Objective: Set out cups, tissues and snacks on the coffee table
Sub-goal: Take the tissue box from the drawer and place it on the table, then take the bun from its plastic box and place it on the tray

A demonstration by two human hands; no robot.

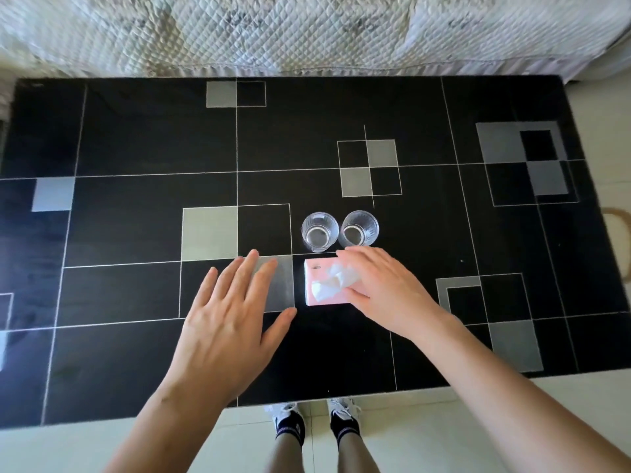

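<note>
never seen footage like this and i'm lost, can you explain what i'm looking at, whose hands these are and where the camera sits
There is no machine here. A person wears a wide-angle camera on the head, looking forward and down, so you see their own arms, and their legs and shoes at the bottom edge.

The big black surface with white lines and grey squares is the coffee table. Beyond it lies a quilted white cover, probably on a sofa.

On the table stand two clear glass cups, the left cup and the right cup, side by side and apparently empty. Just in front of them lies a pink tissue pack with a white tissue poking out.

The right hand rests on the tissue pack with relaxed fingers. The left hand is spread flat beside the pack and holds nothing. No snacks are in view.
</note>
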